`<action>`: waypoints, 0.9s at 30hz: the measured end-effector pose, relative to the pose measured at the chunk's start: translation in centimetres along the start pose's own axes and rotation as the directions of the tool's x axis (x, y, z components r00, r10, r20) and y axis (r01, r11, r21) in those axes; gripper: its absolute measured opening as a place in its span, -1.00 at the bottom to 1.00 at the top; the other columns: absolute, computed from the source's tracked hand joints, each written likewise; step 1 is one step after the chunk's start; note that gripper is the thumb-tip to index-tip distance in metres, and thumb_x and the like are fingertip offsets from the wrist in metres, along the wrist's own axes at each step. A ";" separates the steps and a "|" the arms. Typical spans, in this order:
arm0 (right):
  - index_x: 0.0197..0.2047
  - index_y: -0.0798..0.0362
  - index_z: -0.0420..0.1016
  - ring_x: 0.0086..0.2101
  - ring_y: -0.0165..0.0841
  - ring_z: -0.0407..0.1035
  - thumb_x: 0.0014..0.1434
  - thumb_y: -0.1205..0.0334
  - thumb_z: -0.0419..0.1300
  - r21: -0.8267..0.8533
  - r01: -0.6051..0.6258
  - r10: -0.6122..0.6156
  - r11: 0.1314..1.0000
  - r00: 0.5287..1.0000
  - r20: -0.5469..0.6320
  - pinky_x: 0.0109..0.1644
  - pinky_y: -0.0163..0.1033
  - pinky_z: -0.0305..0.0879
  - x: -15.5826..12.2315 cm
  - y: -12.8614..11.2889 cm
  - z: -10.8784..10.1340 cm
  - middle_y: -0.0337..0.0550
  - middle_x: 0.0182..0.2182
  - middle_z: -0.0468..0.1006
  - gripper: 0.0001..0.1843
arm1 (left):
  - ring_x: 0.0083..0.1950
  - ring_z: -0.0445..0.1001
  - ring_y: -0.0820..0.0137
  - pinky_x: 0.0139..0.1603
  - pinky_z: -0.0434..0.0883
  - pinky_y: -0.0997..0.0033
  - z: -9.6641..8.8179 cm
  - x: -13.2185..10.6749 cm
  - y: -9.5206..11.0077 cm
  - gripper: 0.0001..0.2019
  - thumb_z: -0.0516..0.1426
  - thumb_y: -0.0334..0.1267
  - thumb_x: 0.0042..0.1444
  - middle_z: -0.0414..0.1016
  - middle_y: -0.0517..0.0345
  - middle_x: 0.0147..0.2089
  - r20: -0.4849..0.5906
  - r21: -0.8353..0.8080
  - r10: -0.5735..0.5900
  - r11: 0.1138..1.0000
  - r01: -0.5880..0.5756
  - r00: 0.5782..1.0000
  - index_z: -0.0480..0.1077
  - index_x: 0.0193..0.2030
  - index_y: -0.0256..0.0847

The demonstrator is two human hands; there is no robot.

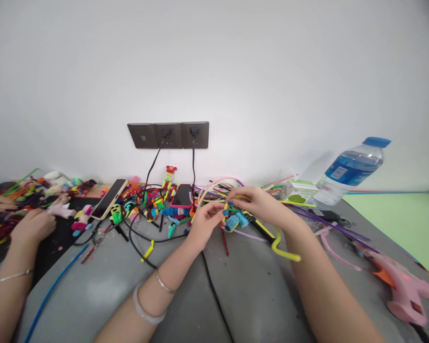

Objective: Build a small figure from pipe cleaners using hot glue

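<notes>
My left hand (208,223) and my right hand (252,204) meet over the grey table, their fingertips nearly touching. Between them is a yellow pipe cleaner (285,255), whose bent free end hangs out below my right wrist. Thumb and fingers of both hands pinch it. A small figure with fuzzy light-blue parts (237,220) shows under the fingertips; the fingers partly cover it, and I cannot tell its whole shape. Behind my right hand lies a black and yellow tool handle (260,227). Loose pipe cleaners (218,183) are spread just beyond the hands.
A co-worker's hand (34,227) is at the left. Small pipe-cleaner figures (169,177), phones (109,199) and black cables (212,286) crowd the table. A water bottle (352,169) and small carton (298,191) stand right; a pink glue gun (403,286) lies nearer.
</notes>
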State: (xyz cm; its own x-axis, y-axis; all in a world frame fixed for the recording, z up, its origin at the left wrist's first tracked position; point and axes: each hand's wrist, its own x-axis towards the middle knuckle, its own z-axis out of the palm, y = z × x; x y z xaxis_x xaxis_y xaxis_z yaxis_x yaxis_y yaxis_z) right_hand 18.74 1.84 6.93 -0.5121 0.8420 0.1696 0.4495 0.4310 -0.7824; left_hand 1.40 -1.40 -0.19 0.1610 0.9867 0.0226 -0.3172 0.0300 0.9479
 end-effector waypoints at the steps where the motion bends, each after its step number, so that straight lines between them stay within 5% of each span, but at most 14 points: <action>1: -0.29 0.09 0.59 -0.41 -0.33 0.39 0.19 0.13 0.16 0.000 -0.005 0.005 1.000 1.000 -0.019 -0.31 -0.25 0.30 -0.1 0.1 -0.2 -0.15 -0.40 0.58 -0.75 | -0.51 0.35 0.50 -0.48 0.33 0.48 0.0 0.0 0.0 -0.63 0.35 -0.03 -0.12 0.44 0.20 -0.48 0.012 -0.020 -0.024 0.999 0.025 1.000 0.52 -0.26 -0.27; 10: -0.29 0.08 0.62 -0.39 -0.29 0.41 0.12 0.03 0.23 0.080 -0.005 0.006 0.997 1.000 -0.015 -0.34 -0.23 0.34 -1.0 0.7 -2.1 -0.13 -0.40 0.60 -0.72 | -0.44 0.28 0.52 -0.41 0.27 0.49 0.1 -0.3 -0.1 -0.62 0.33 0.03 -0.08 0.45 0.11 -0.43 0.139 -0.034 -0.098 0.994 0.104 0.985 0.57 -0.35 -0.30; 17: -0.30 0.09 0.60 -0.52 -0.42 0.27 0.15 0.04 0.20 0.033 -0.009 0.008 0.999 0.999 0.046 -0.46 -0.31 0.18 -1.3 -0.1 -2.6 -0.20 -0.49 0.51 -0.71 | -0.47 0.24 0.56 -0.47 0.17 0.53 0.2 -0.6 0.3 -0.65 0.38 -0.03 -0.14 0.44 0.15 -0.41 0.245 -0.036 -0.101 0.993 0.113 0.964 0.52 -0.36 -0.28; 23: -0.32 0.10 0.52 -0.52 -0.45 0.17 0.20 0.07 0.14 0.016 0.017 -0.018 1.000 0.999 0.042 -0.46 -0.32 0.08 -1.3 -0.7 -2.2 -0.26 -0.52 0.38 -0.73 | -0.51 0.15 0.61 -0.50 0.07 0.54 0.2 -0.3 0.4 -0.64 0.38 -0.04 -0.14 0.32 0.25 -0.51 0.211 -0.037 -0.055 0.997 0.065 0.976 0.47 -0.40 -0.30; 27: -0.41 0.07 0.35 -0.49 -0.45 0.13 0.21 0.15 0.11 0.044 0.022 -0.026 0.999 0.996 0.088 -0.44 -0.33 0.04 -1.3 -0.8 -1.9 -0.30 -0.53 0.27 -0.79 | -0.55 0.09 0.64 -0.53 0.02 0.53 0.3 0.0 0.7 -0.61 0.40 -0.03 -0.20 0.28 0.30 -0.52 0.047 -0.119 -0.027 0.992 0.032 0.999 0.46 -0.39 -0.29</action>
State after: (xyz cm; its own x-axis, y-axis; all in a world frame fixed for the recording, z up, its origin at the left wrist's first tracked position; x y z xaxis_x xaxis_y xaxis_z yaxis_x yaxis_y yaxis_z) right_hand 20.43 1.08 8.47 -0.5859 0.7988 0.1362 0.4053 0.4345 -0.8043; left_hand 1.45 -1.44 0.55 0.2130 0.9770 0.0123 -0.4211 0.0804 0.9035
